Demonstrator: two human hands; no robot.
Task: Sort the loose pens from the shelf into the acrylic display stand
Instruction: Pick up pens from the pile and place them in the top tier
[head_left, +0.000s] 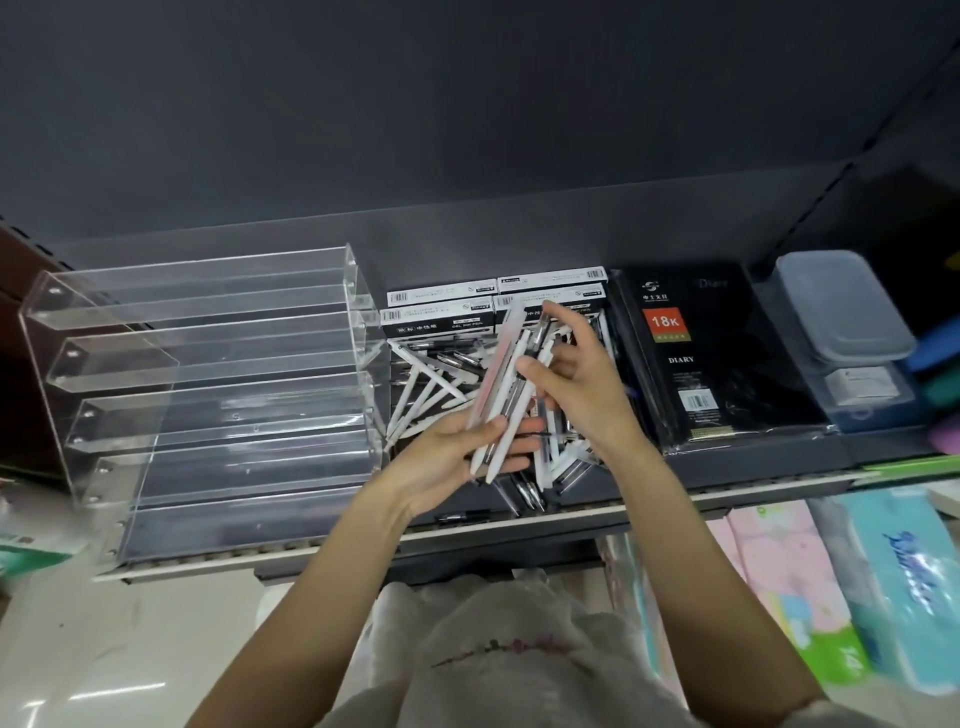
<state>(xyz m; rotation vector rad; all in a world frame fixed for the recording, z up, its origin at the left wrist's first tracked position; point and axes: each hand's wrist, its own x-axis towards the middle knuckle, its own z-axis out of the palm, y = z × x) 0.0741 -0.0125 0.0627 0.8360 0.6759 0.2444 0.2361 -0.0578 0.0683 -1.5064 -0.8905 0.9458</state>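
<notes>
A clear acrylic display stand (208, 395) with stepped tiers sits at the left of the dark shelf; I see no pens in its tiers. Loose white and black pens (431, 387) lie in a heap on the shelf to its right. My left hand (447, 462) holds a bundle of several white pens (506, 395), palm up, above the heap. My right hand (571, 379) grips the upper part of that same bundle, thumb and fingers around the pens. Part of the heap is hidden under both hands.
White and black pen boxes (441, 312) stand behind the heap. A black diary (691, 358) lies to the right, then stacked plastic containers (841, 312). Pastel packets (810, 587) fill the lower shelf at right. The shelf's front edge (467, 535) runs below my wrists.
</notes>
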